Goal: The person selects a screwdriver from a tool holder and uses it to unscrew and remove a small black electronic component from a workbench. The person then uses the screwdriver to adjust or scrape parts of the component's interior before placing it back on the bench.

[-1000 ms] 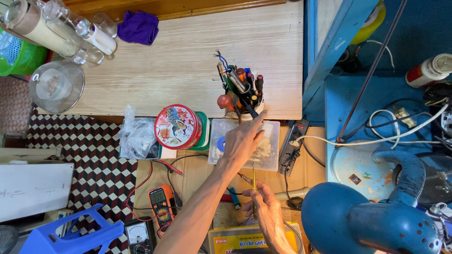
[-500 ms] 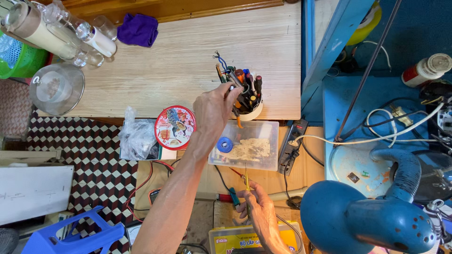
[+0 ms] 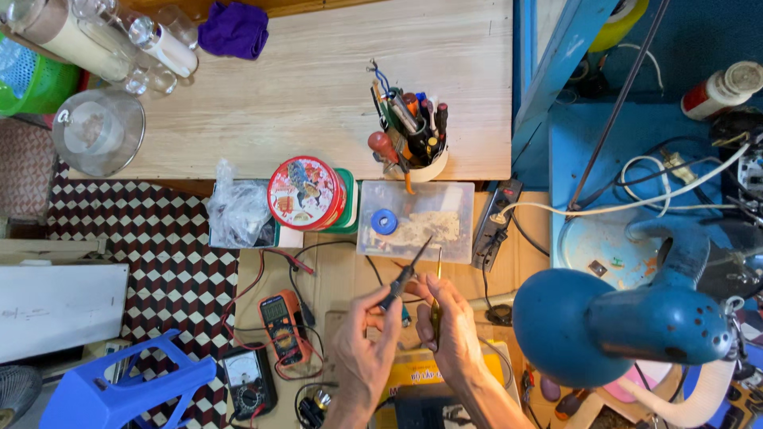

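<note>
My left hand (image 3: 367, 342) is low at the middle of the head view and grips a thin dark pointed tool (image 3: 406, 272) whose tip angles up to the right. My right hand (image 3: 451, 327) sits right beside it, fingers pinched on a slim yellowish rod (image 3: 438, 302) that stands nearly upright. Both hands hover over a wooden bench (image 3: 342, 270). Just beyond the tool tip lies a clear plastic box (image 3: 453, 202) with a blue ring (image 3: 384, 222) on it. Farther up, a white cup of pens and tools (image 3: 409, 135) stands on a pale shelf (image 3: 318, 79).
A round red tin (image 3: 306, 192) and a plastic bag (image 3: 237, 210) sit left of the box. An orange multimeter (image 3: 281, 326) with red leads and a second meter (image 3: 248, 381) lie left of my hands. A blue lamp (image 3: 612, 326), power strip (image 3: 497, 222), blue stool (image 3: 119, 389).
My left hand has come back down from the tool cup to the bench, now holding a thin dark tool next to my right hand. The right hand has stayed low.
</note>
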